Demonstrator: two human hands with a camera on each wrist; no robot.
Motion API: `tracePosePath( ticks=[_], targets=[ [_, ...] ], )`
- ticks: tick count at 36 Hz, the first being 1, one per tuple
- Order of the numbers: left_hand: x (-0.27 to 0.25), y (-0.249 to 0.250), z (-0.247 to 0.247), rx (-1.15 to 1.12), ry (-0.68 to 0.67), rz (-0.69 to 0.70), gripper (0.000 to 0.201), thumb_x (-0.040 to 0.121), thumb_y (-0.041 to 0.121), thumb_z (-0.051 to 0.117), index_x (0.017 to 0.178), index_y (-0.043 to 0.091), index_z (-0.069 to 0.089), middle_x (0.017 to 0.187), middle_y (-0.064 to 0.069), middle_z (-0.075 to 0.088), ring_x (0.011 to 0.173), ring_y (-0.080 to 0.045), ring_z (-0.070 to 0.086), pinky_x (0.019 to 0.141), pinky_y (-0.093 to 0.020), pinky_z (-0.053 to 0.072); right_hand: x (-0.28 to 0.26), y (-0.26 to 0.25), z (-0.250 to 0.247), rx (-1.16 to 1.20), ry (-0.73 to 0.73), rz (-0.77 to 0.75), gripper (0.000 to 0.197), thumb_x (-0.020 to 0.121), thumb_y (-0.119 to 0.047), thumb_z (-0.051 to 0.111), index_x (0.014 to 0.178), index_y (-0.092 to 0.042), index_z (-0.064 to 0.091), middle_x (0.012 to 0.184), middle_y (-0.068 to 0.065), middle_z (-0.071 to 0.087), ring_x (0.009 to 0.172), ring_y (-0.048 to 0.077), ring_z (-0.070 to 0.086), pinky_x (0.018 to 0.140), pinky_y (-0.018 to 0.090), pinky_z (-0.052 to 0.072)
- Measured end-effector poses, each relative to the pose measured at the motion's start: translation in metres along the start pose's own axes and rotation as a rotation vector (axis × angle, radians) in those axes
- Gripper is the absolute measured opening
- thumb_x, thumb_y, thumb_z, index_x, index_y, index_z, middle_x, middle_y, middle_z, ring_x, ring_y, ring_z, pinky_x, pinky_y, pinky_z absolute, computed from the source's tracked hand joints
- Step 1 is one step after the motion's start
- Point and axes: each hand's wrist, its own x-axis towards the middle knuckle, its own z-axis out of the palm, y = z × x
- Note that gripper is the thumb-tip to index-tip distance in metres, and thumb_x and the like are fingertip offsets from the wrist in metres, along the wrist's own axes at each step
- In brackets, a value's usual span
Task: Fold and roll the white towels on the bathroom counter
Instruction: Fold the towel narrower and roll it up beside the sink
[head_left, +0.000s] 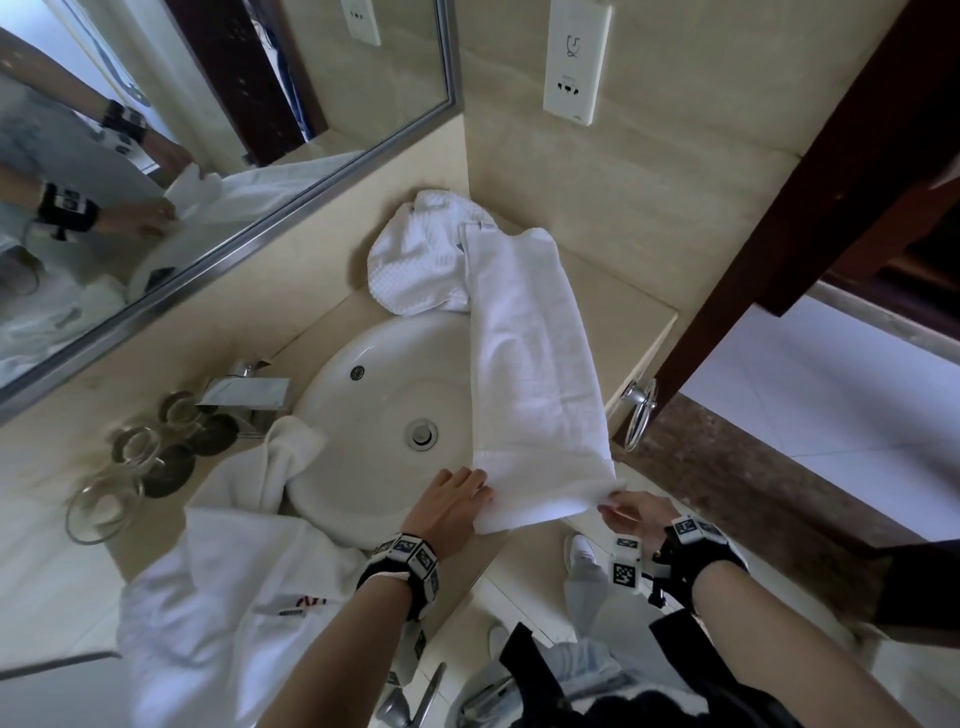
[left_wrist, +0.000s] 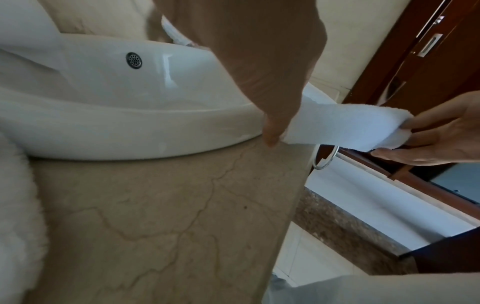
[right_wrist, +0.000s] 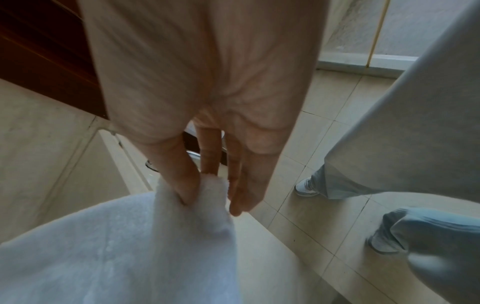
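Note:
A long, narrow folded white towel (head_left: 530, 353) runs from the counter's back corner, over the sink's right rim, to the front edge. Its near end is lifted and curled back on itself. My left hand (head_left: 480, 491) pinches the near-left corner, thumb at the towel's edge (left_wrist: 272, 137). My right hand (head_left: 610, 506) pinches the near-right corner between thumb and fingers (right_wrist: 207, 195), out past the counter's edge. A crumpled waffle-weave white towel (head_left: 415, 260) lies in the back corner, partly under the long towel. Another white cloth (head_left: 223, 597) is heaped at the front left.
The round white sink (head_left: 363, 467) fills the counter's middle, with the faucet (head_left: 244, 389) and several upturned glasses (head_left: 135, 467) to its left. A chrome towel ring (head_left: 641, 410) hangs off the counter's right end beside a dark wooden door frame (head_left: 779, 234). A mirror (head_left: 208, 130) covers the left wall.

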Motion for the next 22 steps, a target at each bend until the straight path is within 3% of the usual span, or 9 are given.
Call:
tracePosePath(
  ticks=[3,5,6,9,12,14,16,18,22],
  targets=[
    [-0.001,-0.003,-0.003,-0.063,0.022,-0.023,0.032,0.069,0.04,0.061,0.098,0.025,0.064,0.101,0.002,0.056,0.085,-0.017,0.056,0.074,-0.029,0.047,0.001,-0.001,0.0,-0.033,-0.013,-0.002,0.01,0.081,0.004,0.061,0.088,0.011,0.064,0.065,0.02,0.07,0.07,0.031,0.066,0.068,0.034,0.054],
    [-0.002,-0.006,-0.003,-0.123,-0.041,-0.059,0.056,0.066,0.063,0.047,0.104,0.025,0.061,0.109,0.002,0.053,0.094,-0.018,0.052,0.081,-0.032,0.044,0.005,-0.001,0.0,-0.024,-0.008,0.005,0.011,0.085,0.001,0.058,0.09,0.01,0.064,0.064,0.018,0.069,0.068,0.028,0.067,0.068,0.032,0.055],
    [-0.002,-0.006,-0.003,-0.129,-0.048,-0.078,0.06,0.063,0.066,0.047,0.106,0.026,0.06,0.111,0.001,0.051,0.097,-0.02,0.051,0.083,-0.033,0.042,0.005,-0.002,0.001,-0.013,-0.01,0.012,0.011,0.089,0.0,0.055,0.087,0.008,0.062,0.059,0.015,0.068,0.061,0.024,0.069,0.061,0.029,0.056],
    [0.001,-0.006,0.005,-0.186,0.041,-0.17,0.04,0.073,0.055,0.053,0.103,0.03,0.062,0.113,0.0,0.049,0.101,-0.023,0.051,0.08,-0.031,0.035,0.006,-0.001,0.001,0.085,-0.035,0.034,0.013,0.092,0.0,0.05,0.082,0.003,0.057,0.052,0.013,0.067,0.045,0.02,0.066,0.047,0.024,0.055],
    [0.006,-0.003,0.008,-0.372,0.067,-0.335,0.044,0.074,0.054,0.047,0.107,0.032,0.066,0.117,0.002,0.047,0.108,-0.021,0.045,0.084,-0.03,0.03,0.005,-0.003,0.001,0.101,-0.017,0.025,0.011,0.09,-0.003,0.056,0.085,0.006,0.059,0.073,0.021,0.067,0.057,0.028,0.066,0.047,0.027,0.055],
    [0.011,0.0,0.006,-0.499,0.065,-0.431,0.059,0.071,0.064,0.04,0.11,0.029,0.067,0.117,0.004,0.047,0.111,-0.018,0.043,0.088,-0.031,0.032,0.007,-0.006,0.002,0.108,-0.009,0.015,0.01,0.09,-0.006,0.059,0.091,0.003,0.058,0.087,0.019,0.061,0.07,0.03,0.062,0.047,0.029,0.056],
    [0.017,0.0,0.001,-0.593,0.035,-0.518,0.075,0.064,0.072,0.03,0.108,0.026,0.069,0.117,0.004,0.048,0.113,-0.016,0.041,0.092,-0.032,0.032,0.01,-0.01,0.004,0.079,-0.002,0.023,0.022,0.088,-0.011,0.064,0.104,0.001,0.056,0.094,0.016,0.056,0.077,0.033,0.059,0.048,0.033,0.055],
    [0.023,0.0,-0.003,-0.629,-0.006,-0.587,0.075,0.062,0.074,0.03,0.102,0.024,0.07,0.118,0.004,0.048,0.115,-0.016,0.041,0.094,-0.034,0.032,0.013,-0.013,0.005,0.006,0.016,0.027,0.037,0.085,-0.017,0.068,0.116,-0.001,0.054,0.097,0.015,0.055,0.079,0.034,0.056,0.054,0.038,0.053],
    [0.029,-0.001,-0.009,-0.693,-0.052,-0.656,0.068,0.068,0.076,0.035,0.095,0.026,0.071,0.115,0.004,0.049,0.115,-0.016,0.041,0.095,-0.034,0.032,0.017,-0.021,0.013,-0.058,0.032,0.002,0.042,0.087,-0.019,0.066,0.123,0.0,0.056,0.11,0.019,0.055,0.074,0.035,0.059,0.054,0.034,0.051]
  ],
)
